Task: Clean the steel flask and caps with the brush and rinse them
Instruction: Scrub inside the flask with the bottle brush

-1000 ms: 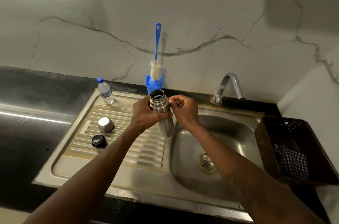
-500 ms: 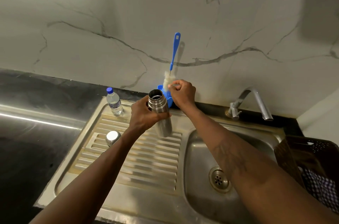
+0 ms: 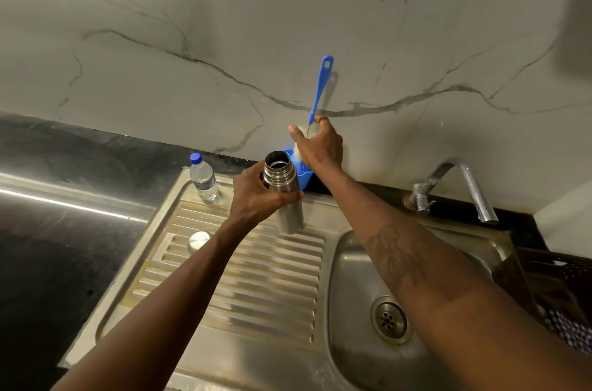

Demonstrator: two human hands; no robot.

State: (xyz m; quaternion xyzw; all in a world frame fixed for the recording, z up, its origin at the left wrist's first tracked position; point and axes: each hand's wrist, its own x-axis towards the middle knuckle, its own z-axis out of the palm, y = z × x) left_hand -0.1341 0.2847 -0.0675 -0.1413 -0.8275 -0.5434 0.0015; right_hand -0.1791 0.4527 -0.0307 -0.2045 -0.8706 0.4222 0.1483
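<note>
Your left hand (image 3: 256,195) grips the steel flask (image 3: 283,189) around its upper body and holds it upright over the drainboard (image 3: 256,278). The flask is uncapped, with a brushed steel body, a ribbed neck and a dark open mouth. Your right hand (image 3: 320,147) is closed around the white bristle head of the blue-handled bottle brush (image 3: 320,86). The brush stands in a blue holder (image 3: 304,177) just behind the flask. A steel cap (image 3: 198,240) lies on the drainboard.

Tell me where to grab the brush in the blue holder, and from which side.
I'd grip the brush low on its blue handle, just above the bristles, coming from the front right: it stands nearly upright against the wall, and the flask in the left hand crowds its left.
</note>
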